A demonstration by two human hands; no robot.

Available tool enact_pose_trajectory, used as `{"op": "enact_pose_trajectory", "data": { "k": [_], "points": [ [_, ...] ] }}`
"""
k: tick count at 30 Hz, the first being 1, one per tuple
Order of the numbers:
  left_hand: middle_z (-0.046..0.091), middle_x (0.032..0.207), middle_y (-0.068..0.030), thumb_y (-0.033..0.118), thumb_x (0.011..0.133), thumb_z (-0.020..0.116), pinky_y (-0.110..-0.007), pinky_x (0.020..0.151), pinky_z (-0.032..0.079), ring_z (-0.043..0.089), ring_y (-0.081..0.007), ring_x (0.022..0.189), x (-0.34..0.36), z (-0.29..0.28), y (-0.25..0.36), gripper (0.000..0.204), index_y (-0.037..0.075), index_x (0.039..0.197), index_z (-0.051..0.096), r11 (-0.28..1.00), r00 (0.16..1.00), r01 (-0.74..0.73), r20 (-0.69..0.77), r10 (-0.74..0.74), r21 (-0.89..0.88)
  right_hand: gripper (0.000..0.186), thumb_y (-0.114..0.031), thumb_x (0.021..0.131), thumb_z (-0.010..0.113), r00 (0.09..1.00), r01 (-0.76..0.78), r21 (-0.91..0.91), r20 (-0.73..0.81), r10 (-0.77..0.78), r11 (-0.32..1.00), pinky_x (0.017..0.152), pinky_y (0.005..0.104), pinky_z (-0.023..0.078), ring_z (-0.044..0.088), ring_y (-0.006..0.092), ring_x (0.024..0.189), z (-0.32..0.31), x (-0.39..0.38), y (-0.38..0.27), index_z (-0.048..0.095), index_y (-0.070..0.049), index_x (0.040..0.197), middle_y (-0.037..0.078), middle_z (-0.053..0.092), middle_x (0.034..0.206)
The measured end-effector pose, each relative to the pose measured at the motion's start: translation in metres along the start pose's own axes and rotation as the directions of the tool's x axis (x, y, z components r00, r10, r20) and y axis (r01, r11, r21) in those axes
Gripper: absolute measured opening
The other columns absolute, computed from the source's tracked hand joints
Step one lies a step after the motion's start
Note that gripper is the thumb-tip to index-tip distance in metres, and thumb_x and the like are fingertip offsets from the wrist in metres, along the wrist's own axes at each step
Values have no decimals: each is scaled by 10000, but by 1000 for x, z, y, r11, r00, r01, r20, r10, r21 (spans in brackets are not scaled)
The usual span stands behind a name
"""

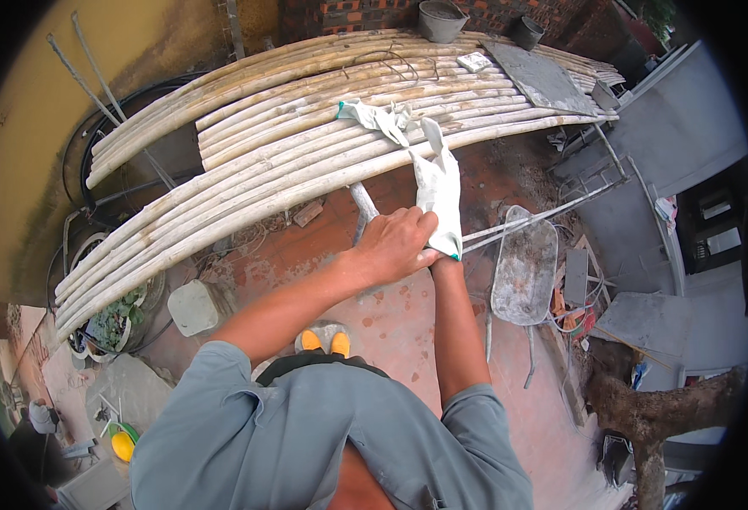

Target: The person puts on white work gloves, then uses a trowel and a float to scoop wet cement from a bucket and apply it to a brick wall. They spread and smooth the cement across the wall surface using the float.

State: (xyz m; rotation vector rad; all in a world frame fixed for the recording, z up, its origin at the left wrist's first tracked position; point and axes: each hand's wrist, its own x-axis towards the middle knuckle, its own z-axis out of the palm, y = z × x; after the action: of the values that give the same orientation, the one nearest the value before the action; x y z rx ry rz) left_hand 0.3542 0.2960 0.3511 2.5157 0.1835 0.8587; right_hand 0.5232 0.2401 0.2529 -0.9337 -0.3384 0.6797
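Note:
My left hand (395,238) grips the green-edged cuff of a white work glove (438,195). My right hand (433,183) is inside that glove, its bare wrist showing below the cuff; the glove's fingers point up and away from me, stretched out. Just beyond it, a second white glove (374,117) lies crumpled on long whitewashed bamboo poles (246,187), which rest across a raised support.
A metal sheet (540,78), buckets (442,24) and poles lie ahead. A wheelbarrow (523,263), rubble (574,302) and tree trunk (650,425) are right. A stool (191,308) and planter (110,323) stand left; another person (40,425) is at lower left.

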Motion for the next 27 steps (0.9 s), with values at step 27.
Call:
{"op": "enact_pose_trajectory", "data": {
  "k": [27],
  "points": [
    [574,842,-143,131,843,715,-490,684,530,640,-367,809,-24,34,-9,203,45,887,536,964,978,-167,86,188,-208,283,-261,1069,580,979,104,129,-187,-79,986,1060,549,530,637,458,1210,-11,-12,-11,618,0,1172,205,645,1351]
  ]
}}
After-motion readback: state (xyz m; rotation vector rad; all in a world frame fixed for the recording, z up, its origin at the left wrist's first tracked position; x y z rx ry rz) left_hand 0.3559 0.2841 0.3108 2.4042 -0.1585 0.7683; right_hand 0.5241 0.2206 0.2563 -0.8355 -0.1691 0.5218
